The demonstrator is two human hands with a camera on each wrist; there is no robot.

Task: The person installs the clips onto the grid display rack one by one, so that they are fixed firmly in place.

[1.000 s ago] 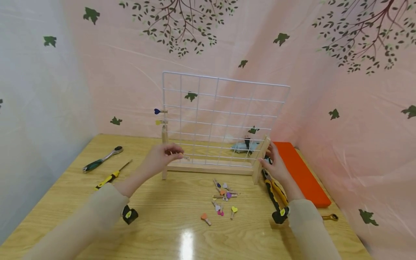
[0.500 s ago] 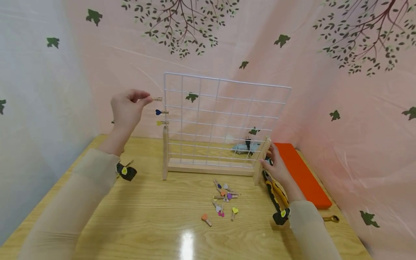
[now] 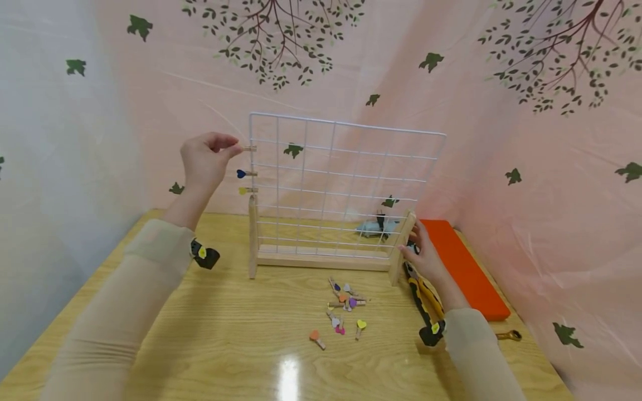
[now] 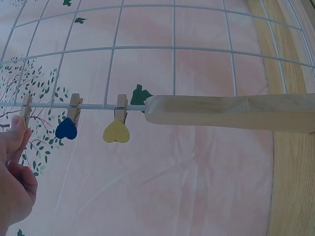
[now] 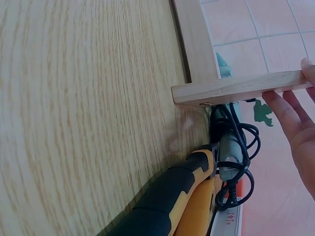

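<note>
My left hand (image 3: 207, 159) pinches a small wooden clothespin (image 4: 27, 104) by its rear end, at the upper left edge of the white wire grid (image 3: 335, 122). The clothespin's front end overlaps the edge wire; my fingers cover part of it. Below it, a clothespin with a blue heart (image 4: 66, 129) and one with a yellow heart (image 4: 116, 132) are clipped on the same wire. My right hand (image 3: 427, 255) holds the right wooden post (image 5: 236, 89) of the grid's stand, thumb on one side and fingers on the other.
Several heart clothespins (image 3: 353, 302) lie loose in front of the stand. At the right are yellow-black pliers (image 3: 421, 298), an orange-red box (image 3: 466, 267) and a gold wrench (image 3: 510, 335). A light blue tool (image 3: 370, 228) with a black cord (image 5: 246, 169) lies behind.
My left hand has risen from low in front of the grid to its upper left edge, then moved right, bringing the clothespin onto the wire. My right hand stays on the post.
</note>
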